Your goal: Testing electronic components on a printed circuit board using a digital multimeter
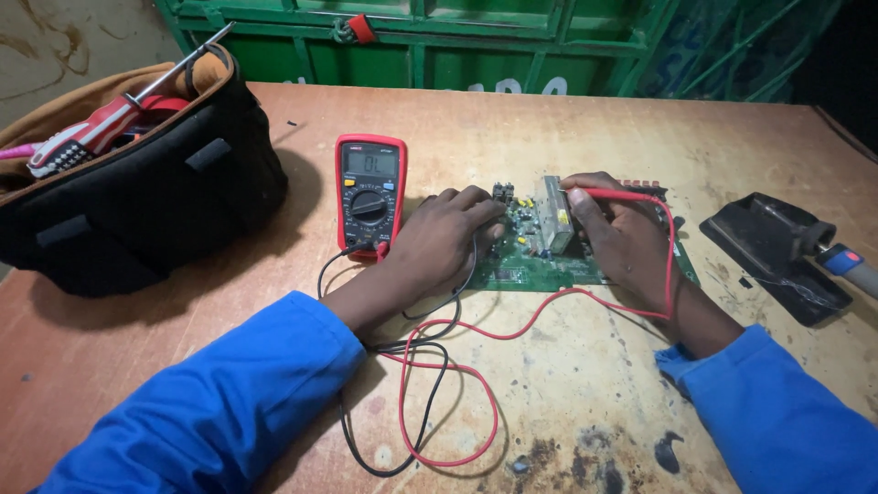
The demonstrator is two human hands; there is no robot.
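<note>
So the board (540,261) sits mid-table, a bit toward the far edge, with the meter (369,194) just left of it. Right hand (622,240) has its fingers pinched around the red probe (611,194), tip down by the metal heatsink (555,215). Left hand (445,240) lies flat over the board's left side, fingers close together and curled down. I'd guess the black probe is under there, but I can't actually see it, so no idea if it's gripping anything.

Things I'd worry about:

- The red tip is right in among tight components. One small slip could bridge two pins, which is bad news if the board is powered.
- The left palm is resting on the board, so it could touch bare joints and throw off the reading.
- The red lead (476,366) and black lead (402,366) loop loose near the front edge, under both sleeves. Pull an arm back and a sleeve might snag them, dragging a probe or the meter.
- The soldering iron (846,261) sits on its stand (777,252) by the right edge, near the right elbow. Easy to knock.
</note>
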